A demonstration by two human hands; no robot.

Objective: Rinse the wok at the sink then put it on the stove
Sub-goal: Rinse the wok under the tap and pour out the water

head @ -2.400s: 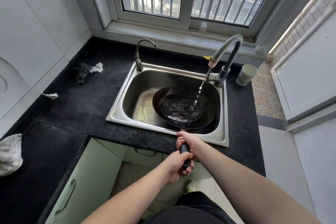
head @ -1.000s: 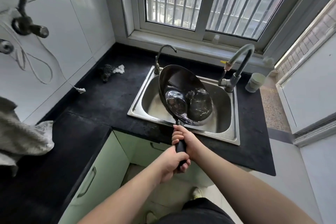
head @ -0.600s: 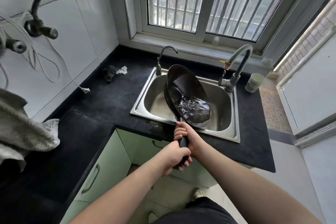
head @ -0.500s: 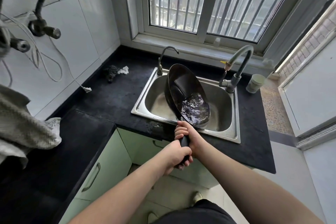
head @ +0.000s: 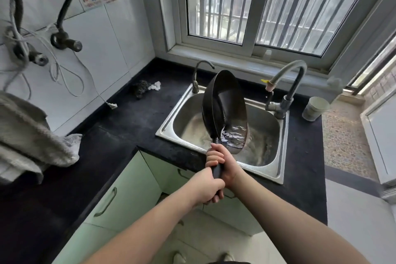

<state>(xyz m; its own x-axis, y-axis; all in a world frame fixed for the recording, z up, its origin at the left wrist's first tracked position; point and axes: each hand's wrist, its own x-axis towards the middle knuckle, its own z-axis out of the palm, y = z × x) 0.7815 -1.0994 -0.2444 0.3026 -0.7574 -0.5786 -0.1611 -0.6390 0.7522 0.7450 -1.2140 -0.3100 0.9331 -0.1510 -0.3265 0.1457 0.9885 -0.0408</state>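
The black wok [head: 225, 105] is tipped steeply on its side over the steel sink [head: 169, 126], its open face turned right. Water is pooled at its lower right rim and spills into the basin. Both hands grip its dark handle: my right hand [head: 222, 162] is higher, close to the pan, and my left hand [head: 209, 186] is lower at the handle's end. The grey tap [head: 287, 83] at the sink's right has no stream under its spout. No stove is in view.
A second small tap [head: 198, 75] stands at the sink's back left. A cup [head: 315, 108] sits right of the sink, a scrubber and rag [head: 145, 88] left of it on the black counter [head: 120, 128]. A grey towel [head: 27, 137] lies far left. Cables and hoses hang on the left wall.
The tap's stream has stopped. The wok was lifted from flat in the basin and tilted ever steeper to the right, the water sliding to its lower rim and pouring out.
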